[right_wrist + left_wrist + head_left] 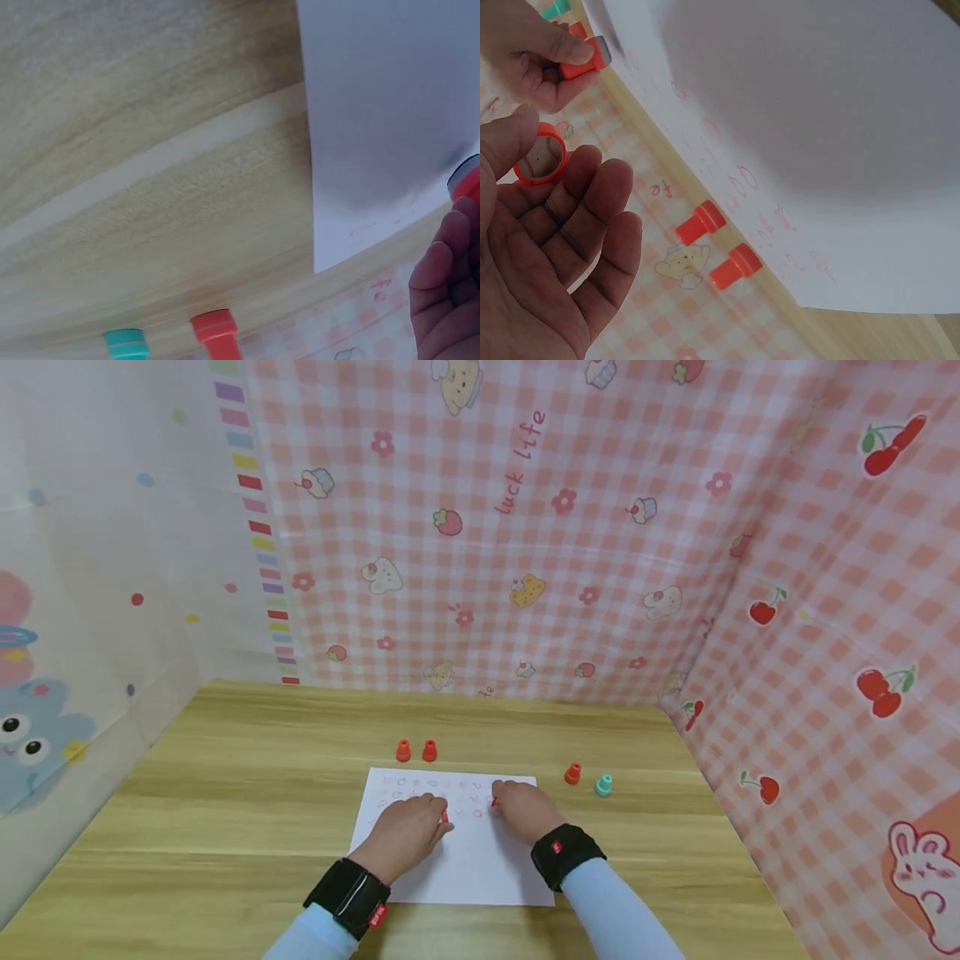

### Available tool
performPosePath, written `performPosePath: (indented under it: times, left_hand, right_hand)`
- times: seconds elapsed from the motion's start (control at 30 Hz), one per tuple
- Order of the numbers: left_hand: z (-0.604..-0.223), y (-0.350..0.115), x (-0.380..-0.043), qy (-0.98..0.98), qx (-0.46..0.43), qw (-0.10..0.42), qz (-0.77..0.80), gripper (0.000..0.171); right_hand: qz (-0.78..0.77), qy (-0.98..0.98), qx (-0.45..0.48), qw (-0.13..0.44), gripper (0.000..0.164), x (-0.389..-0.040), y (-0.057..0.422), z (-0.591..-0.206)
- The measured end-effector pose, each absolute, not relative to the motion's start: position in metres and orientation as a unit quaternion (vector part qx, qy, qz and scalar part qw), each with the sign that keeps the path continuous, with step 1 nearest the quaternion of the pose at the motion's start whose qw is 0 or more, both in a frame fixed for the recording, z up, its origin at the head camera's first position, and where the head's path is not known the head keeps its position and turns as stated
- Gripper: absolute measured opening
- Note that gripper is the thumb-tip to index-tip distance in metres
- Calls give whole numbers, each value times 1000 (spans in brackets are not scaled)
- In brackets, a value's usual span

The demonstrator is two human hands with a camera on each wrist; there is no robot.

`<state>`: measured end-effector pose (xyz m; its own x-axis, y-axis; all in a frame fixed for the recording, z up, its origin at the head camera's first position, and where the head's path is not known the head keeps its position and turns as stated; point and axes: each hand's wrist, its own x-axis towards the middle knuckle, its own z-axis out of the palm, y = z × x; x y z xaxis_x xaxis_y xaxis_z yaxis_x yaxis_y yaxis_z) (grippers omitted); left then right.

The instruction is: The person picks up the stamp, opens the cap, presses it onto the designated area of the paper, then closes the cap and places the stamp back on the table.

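Observation:
A white sheet of paper (472, 868) lies on the table, with rows of small red stamped marks along its far part. Over the middle of those rows, my left hand (408, 828) pinches a red stamp (541, 155) between thumb and forefinger. In the left wrist view its round face shows, with curved stitch-like lines, clear of the paper. My right hand (525, 810) holds another red stamp (581, 64) near the sheet's far right corner, its grey end toward the paper. Whether that end touches the paper, I cannot tell.
Two red stamps (403, 751) (430, 751) stand past the sheet's far edge. Right of the sheet are a red stamp (573, 773) and a teal stamp (603, 785). Patterned cloth (480, 552) hangs behind and at both sides of the wooden table (247, 760).

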<state>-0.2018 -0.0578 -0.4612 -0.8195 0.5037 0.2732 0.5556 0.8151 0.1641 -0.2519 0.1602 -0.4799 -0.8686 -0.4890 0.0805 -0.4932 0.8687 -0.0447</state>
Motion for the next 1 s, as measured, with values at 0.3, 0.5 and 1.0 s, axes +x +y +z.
performPosePath:
  times: [0.3,0.5,1.0]
  left_hand:
    - [-462,-56,-202,-945,-280,129,-114,24]
    - [-464,-54,-203,-945,-274,136,-117,26]
    - [-461,-51,-204,-957,-245,76,-133,31]
  right_hand:
    - [154,-973,172,16,18,-249,165,-463]
    - [233,-964,128,-6,18,-244,168,-461]
    - [342,-936,75,-27,19,-227,164,-461]
